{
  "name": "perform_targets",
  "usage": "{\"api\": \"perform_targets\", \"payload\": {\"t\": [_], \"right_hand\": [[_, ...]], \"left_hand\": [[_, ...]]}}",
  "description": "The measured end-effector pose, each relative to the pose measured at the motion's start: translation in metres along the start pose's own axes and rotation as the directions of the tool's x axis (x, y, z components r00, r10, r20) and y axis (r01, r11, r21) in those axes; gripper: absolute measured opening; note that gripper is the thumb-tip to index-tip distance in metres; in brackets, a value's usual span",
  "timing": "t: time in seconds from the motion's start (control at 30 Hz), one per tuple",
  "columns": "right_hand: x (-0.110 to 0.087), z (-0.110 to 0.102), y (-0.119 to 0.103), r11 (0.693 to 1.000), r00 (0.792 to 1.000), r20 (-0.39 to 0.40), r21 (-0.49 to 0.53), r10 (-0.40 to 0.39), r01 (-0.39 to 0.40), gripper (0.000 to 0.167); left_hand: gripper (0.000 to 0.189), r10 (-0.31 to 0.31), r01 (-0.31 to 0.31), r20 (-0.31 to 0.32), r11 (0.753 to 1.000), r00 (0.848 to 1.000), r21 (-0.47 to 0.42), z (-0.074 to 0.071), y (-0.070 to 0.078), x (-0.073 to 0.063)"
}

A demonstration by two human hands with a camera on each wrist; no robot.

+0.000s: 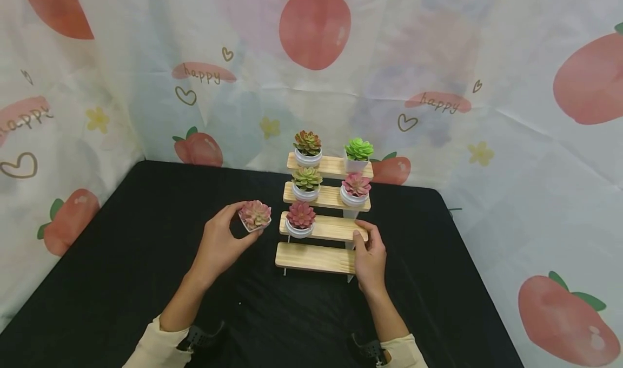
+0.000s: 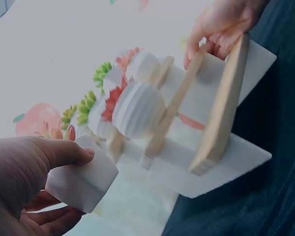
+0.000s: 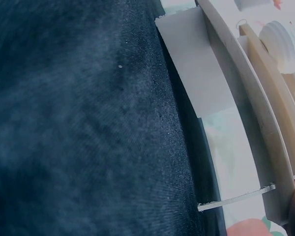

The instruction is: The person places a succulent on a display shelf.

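Observation:
My left hand (image 1: pixel 225 241) pinches a small potted succulent (image 1: pixel 255 215) with pinkish leaves in a white angular pot, held left of a tiered wooden stand (image 1: pixel 315 257). In the left wrist view its white pot (image 2: pixel 83 174) sits between thumb and fingers. My right hand (image 1: pixel 372 260) grips the stand's right end at the third step from the top. A dark red succulent (image 1: pixel 300 216) stands at the left of that step. Above it are a pale green succulent (image 1: pixel 307 179) and a pink succulent (image 1: pixel 356 186). The top step bears a brownish-orange succulent (image 1: pixel 307 143) and a bright green one (image 1: pixel 358 150).
The stand rests on a black cloth-covered table (image 1: pixel 146 260). Behind and beside it hangs a pale curtain (image 1: pixel 233 21) printed with peaches, hearts and the word "happy". White side panels (image 2: pixel 231 164) carry the wooden steps.

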State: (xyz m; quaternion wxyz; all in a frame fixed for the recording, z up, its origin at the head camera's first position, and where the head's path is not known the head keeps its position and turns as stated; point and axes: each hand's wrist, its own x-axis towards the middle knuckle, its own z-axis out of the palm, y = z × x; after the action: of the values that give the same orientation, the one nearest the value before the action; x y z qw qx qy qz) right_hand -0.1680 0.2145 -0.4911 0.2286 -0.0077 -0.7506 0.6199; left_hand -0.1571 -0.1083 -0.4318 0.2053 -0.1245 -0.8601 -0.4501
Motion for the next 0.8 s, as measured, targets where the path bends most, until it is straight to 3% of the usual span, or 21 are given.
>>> {"api": "perform_targets", "payload": {"t": [0.5, 0.8], "right_hand": [[0.0, -0.001, -0.002, 1.0, 1.0, 0.003, -0.001, 0.014, -0.014, 0.025], [-0.001, 0.0, -0.001, 1.0, 1.0, 0.007, 0.002, 0.002, -0.002, 0.025]], "left_hand": [[0.067, 0.047, -0.047, 0.036, 0.999, 0.998, -0.011, -0.004, 0.033, -0.006], [0.066, 0.072, -0.069, 0.063, 0.996, 0.995, -0.048, 0.003, 0.044, -0.011]]}}
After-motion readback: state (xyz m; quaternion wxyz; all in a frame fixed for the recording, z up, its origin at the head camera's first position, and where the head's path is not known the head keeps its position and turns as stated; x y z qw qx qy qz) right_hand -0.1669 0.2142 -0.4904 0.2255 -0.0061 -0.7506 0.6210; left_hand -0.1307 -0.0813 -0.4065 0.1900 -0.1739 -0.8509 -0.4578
